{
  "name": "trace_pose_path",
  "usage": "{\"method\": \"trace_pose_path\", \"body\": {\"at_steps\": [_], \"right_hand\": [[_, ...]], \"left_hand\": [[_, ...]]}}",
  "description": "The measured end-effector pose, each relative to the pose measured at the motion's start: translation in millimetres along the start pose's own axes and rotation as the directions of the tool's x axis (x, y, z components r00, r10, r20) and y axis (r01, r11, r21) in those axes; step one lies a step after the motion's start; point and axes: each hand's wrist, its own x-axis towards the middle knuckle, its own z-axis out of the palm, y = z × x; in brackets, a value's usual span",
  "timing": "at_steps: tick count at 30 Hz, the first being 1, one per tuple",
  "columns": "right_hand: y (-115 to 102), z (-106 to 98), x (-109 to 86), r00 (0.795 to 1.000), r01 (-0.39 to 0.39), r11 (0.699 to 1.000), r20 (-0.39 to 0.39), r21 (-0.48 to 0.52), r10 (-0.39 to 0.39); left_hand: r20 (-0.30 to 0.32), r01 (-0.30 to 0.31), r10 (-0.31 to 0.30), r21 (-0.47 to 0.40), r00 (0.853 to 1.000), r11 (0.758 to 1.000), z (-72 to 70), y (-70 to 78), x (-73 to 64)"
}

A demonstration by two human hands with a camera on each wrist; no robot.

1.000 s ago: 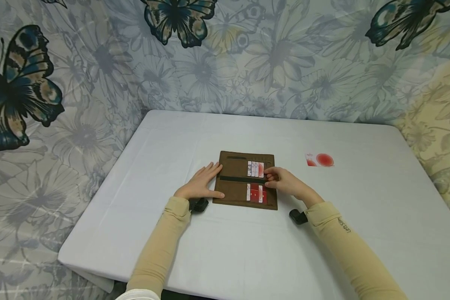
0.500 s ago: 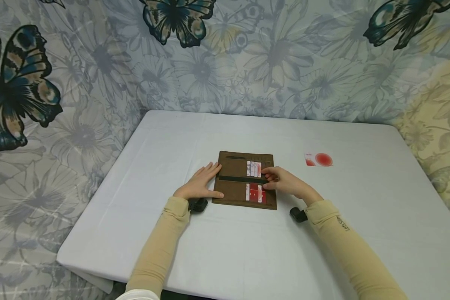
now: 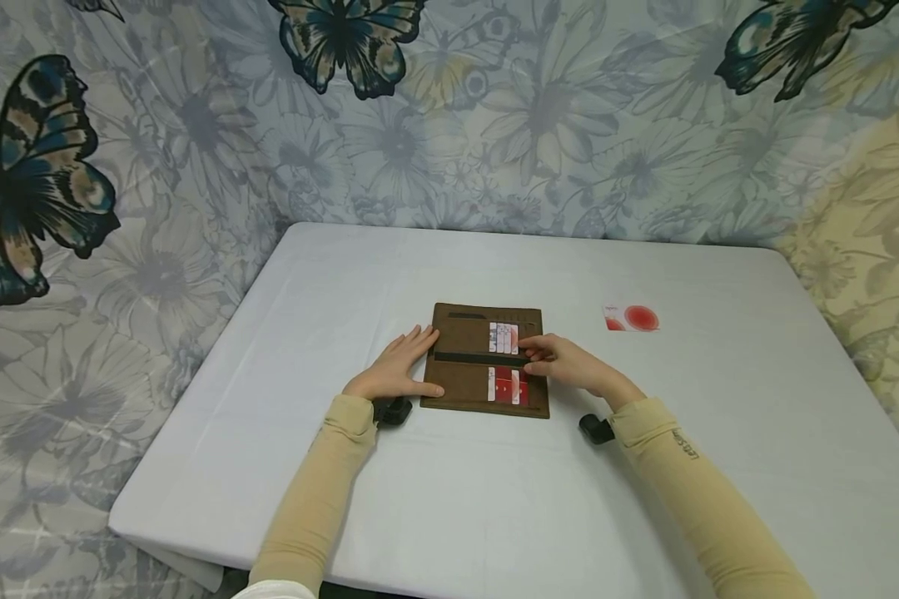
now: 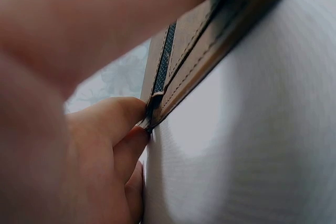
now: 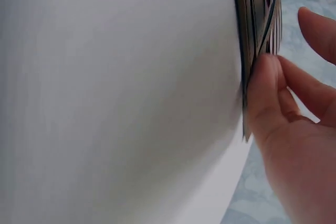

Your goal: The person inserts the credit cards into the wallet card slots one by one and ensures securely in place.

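Observation:
An opened brown wallet [image 3: 464,383] lies flat on the table, a dark strip [image 3: 472,358] running across its middle. Several white-and-red cards [image 3: 504,338] sit in its upper slots, and red cards [image 3: 508,386] in the lower ones. My left hand [image 3: 393,366] rests on the left edge, fingers spread and fairly straight; its fingertips [image 4: 137,107] touch a corner. At the right edge, my right hand [image 3: 565,363] has bent fingers, and thumb and fingers appear to pinch the wallet near the strip's end. In the right wrist view its index finger [image 5: 317,32] stands apart; the exact grip is partly hidden.
A loose red-and-white card [image 3: 633,318] lies on the white-covered table [image 3: 419,491], to the right of the wallet. Butterfly-patterned fabric [image 3: 449,141] hangs behind and beside the table.
The whole head view has shifted slightly. Both hands keep their places at the wallet, with at most a tiny movement of the right fingers.

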Motion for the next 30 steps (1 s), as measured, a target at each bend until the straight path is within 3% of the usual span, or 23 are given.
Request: {"method": "trace_pose_path", "body": {"at_steps": [8,13,21,30], "right_hand": [[10.5,-21.1,-12.5,0.997,-0.018,0.998,-0.069,0.055,0.022],[18.0,-43.8,-25.8,0.982,-0.020,0.998,-0.189,0.060,0.031],[47.8,-80.9,-38.7,0.907,-0.117,0.991,-0.401,0.063,0.132],[77.9,-109.1,-51.3,0.841,-0.241,0.963,-0.471,0.118,0.267]], "left_hand": [[-0.005,-0.002,0.002,-0.004,1.000,1.000,-0.3,0.8,-1.5],[-0.004,0.001,-0.001,0.001,1.000,1.000,0.2,-0.8,-0.9],[-0.001,0.002,-0.002,0.006,1.000,1.000,1.2,-3.5,-0.8],[-0.002,-0.006,0.006,0.000,1.000,1.000,-0.3,0.2,-1.6]]}}
